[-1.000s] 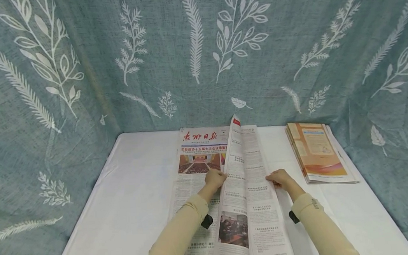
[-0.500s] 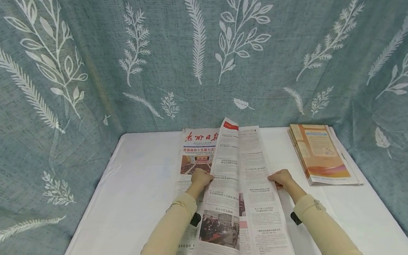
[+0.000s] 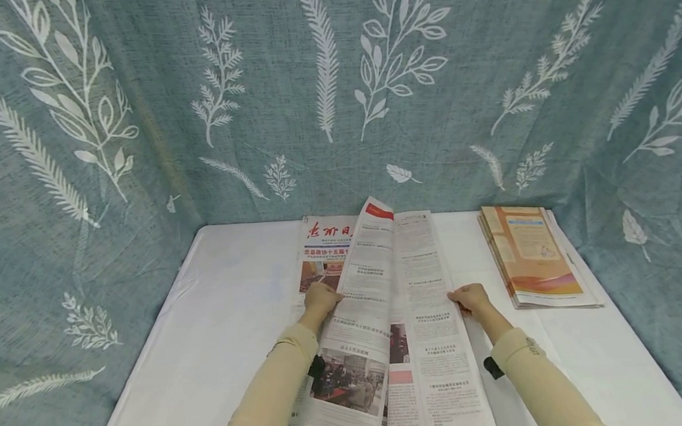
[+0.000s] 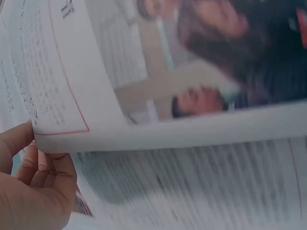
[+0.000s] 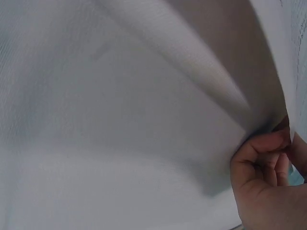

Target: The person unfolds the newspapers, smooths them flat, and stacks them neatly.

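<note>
A newspaper [image 3: 428,299] lies lengthwise on the white table, partly unfolded. My left hand [image 3: 321,299] pinches the edge of its upper page [image 3: 366,289], which is lifted and leans over to the left, covering part of the front page with its red title [image 3: 327,230]. In the left wrist view the thumb and fingers of the left hand [image 4: 41,177] grip that page's edge, a printed photo above them. My right hand [image 3: 468,298] holds the newspaper's right edge. Seen from the right wrist, the right hand [image 5: 268,163] pinches the paper's edge, slightly raised over the white cloth.
A stack of orange-covered booklets or papers [image 3: 534,253] lies at the back right of the white table [image 3: 225,324]. A grey-green curtain [image 3: 287,99] with white leaf patterns hangs behind and on both sides.
My left hand has moved left with the page edge, opening the page wider and showing more print beneath, while covering more of the front page. The right hand has stayed nearly still.
</note>
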### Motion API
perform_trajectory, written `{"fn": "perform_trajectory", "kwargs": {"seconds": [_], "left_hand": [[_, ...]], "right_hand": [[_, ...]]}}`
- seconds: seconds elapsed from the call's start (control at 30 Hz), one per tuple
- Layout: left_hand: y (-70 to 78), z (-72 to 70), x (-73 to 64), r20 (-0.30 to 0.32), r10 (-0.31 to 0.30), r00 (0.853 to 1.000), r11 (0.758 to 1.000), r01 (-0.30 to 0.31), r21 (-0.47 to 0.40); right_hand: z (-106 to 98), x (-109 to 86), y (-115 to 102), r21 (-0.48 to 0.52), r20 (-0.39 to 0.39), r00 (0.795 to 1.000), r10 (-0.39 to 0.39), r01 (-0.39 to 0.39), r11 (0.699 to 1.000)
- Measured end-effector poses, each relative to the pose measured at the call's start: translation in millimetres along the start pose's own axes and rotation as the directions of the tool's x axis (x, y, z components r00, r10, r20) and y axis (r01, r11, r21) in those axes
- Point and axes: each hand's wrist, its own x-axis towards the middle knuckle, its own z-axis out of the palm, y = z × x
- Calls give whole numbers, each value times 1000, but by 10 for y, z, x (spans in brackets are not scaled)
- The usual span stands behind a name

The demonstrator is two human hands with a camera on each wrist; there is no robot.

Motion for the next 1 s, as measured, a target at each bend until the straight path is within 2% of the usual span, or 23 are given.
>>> {"fn": "perform_trajectory", "kwargs": {"seconds": [0.03, 0.07, 0.1, 0.17, 0.2, 0.27, 0.33, 0.37, 0.4, 0.43, 0.47, 0.5, 0.53, 0.57, 0.6, 0.67, 0.73, 0.8, 0.93, 1.0], "left_hand": [[-39, -24, 19, -24, 20, 1000, 1000, -20, 21], [-74, -44, 44, -20, 8, 1000, 1000, -7, 28], [-100, -50, 71, -42, 7, 999, 999, -6, 32], [-155, -23, 157, -59, -21, 998, 999, 24, 39], [-188, 6, 197, -80, -13, 997, 999, 17, 44], [-188, 19, 226, -73, -46, 996, 998, 48, 29], [-149, -3, 202, -83, -44, 996, 999, 46, 20], [-11, -135, 57, -77, -38, 996, 999, 39, 13], [49, -186, 7, -59, -47, 997, 999, 47, 5], [116, -248, -55, -33, -58, 998, 998, 58, -4], [160, -277, -100, -40, -43, 998, 999, 43, -3], [208, -319, -158, -48, -24, 999, 1000, 24, -1], [247, -348, -193, -52, -21, 998, 1000, 21, 1], [293, -406, -237, -27, -28, 999, 1000, 28, -6], [200, -312, -129, -32, -36, 999, 999, 36, 1], [113, -259, -87, -73, 4, 997, 1000, -2, 30], [8, -244, -5, -49, -26, 998, 999, 28, 43], [-182, -162, 142, -69, -33, 997, 998, 37, 59], [-524, -54, 410, -52, -78, 996, 995, 81, 61], [-630, -7, 491, -63, -87, 994, 995, 90, 48]], "right_hand": [[2, 2, 6, -27, -13, 1000, -9, 9, 1000], [4, 2, 10, -83, -31, 999, -32, 29, 996], [6, -1, 10, -154, -52, 997, -62, 53, 987], [21, -5, 12, -334, -94, 983, -155, 115, 936], [35, -6, 7, -431, -107, 970, -218, 153, 890], [83, -3, -7, -603, -70, 928, -367, 253, 756], [150, 7, -22, -691, 60, 870, -490, 390, 608], [189, 14, -30, -706, 143, 843, -518, 454, 544], [227, 21, -32, -706, 238, 810, -536, 523, 478], [267, 23, -35, -691, 324, 780, -535, 581, 430], [304, 23, -33, -676, 395, 762, -512, 619, 399], [338, 19, -30, -665, 451, 752, -481, 642, 382], [371, 16, -30, -659, 486, 753, -443, 649, 380], [398, 15, -26, -661, 500, 765, -405, 640, 391], [422, 12, -27, -667, 502, 774, -385, 630, 398], [454, -2, -21, -683, 487, 797, -356, 602, 413], [474, -12, -27, -688, 468, 810, -353, 585, 429], [486, -15, -36, -686, 463, 810, -361, 585, 432], [480, -17, -56, -695, 471, 812, -345, 582, 421], [467, -24, -63, -699, 470, 814, -341, 579, 420]]}}
